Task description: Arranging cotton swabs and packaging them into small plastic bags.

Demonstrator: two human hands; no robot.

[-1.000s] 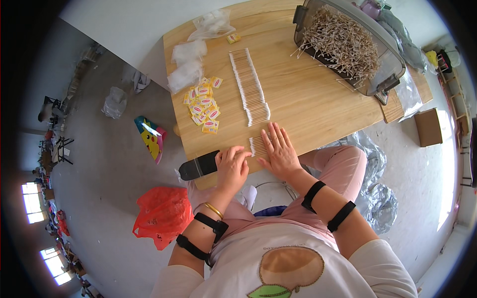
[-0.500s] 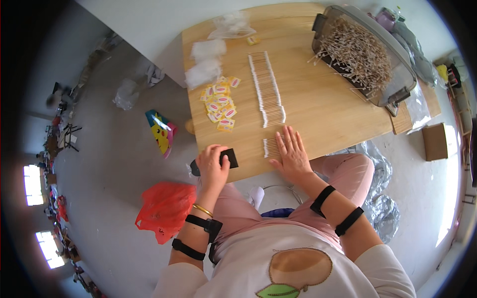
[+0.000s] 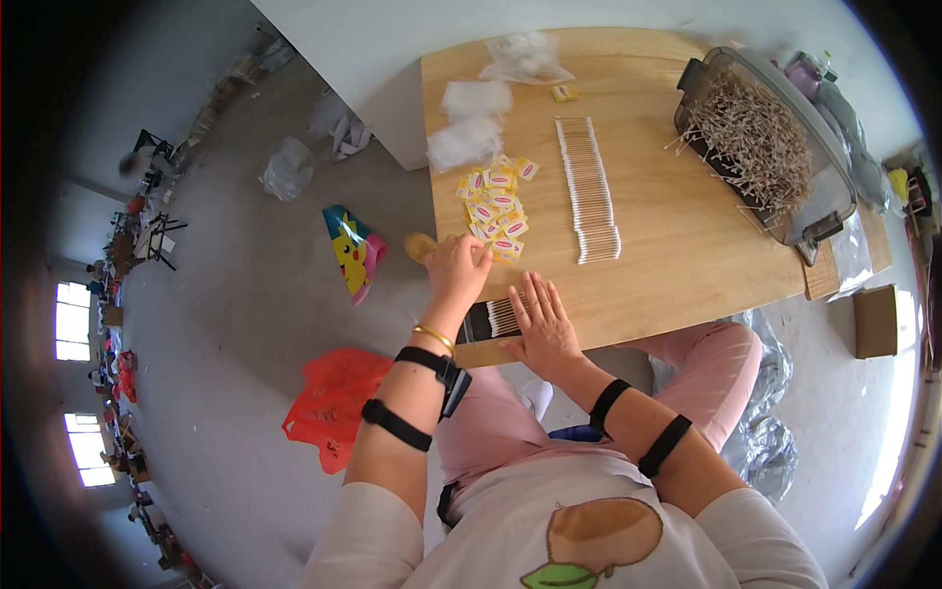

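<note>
Lay between both hands at table's [image 3: 687, 265] near edge: swab bundle [image 3: 502, 314], sticks running near-to-far, right hand [image 3: 542, 324] flat and open just beside it, left hand [image 3: 457, 270] curled at yellow packets [image 3: 496, 211].

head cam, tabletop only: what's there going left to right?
Yellow label pile → row of cotton swabs → clear bin of loose swabs.

Black tray [image 3: 478, 322] mostly hidden under right hand [image 3: 543, 326], left hand [image 3: 457, 267] fingertips' contact unclear

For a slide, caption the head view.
Right hand presses white cotton swabs on the wooden table; left hand reaches small yellow packets.
</note>
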